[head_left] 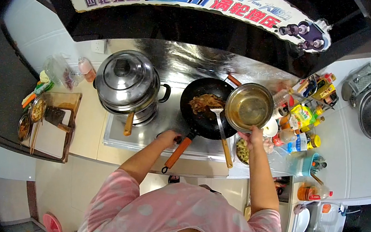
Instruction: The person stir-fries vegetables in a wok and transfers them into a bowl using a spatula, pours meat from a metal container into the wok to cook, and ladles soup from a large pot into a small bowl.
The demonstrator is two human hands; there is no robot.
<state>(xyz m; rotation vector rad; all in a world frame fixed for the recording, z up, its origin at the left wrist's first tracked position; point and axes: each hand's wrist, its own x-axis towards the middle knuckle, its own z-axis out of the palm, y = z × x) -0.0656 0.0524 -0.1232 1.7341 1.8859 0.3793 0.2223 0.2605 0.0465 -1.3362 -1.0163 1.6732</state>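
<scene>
My right hand (253, 136) grips the near rim of a round metal bowl (249, 107), which hangs over the right side of the black wok (195, 83). The bowl's inside looks yellowish-brown; I cannot tell whether that is liquid or reflection. Brown cooked food (204, 103) lies in the wok. A spatula (219, 118) with a wooden handle rests in the food, its handle pointing out over the counter. At the stove's front edge my left hand (171, 138) is closed on a black stove knob (177, 140), just left of the wok's orange handle (178, 152).
A lidded steamer pot (126, 80) stands left of the wok. Farther left, a cleaver (55, 116) lies on a cutting board (46, 133) beside plates of food. Several sauce bottles (303, 117) crowd the right corner, with a bowl of chopped food (242, 151) nearer me.
</scene>
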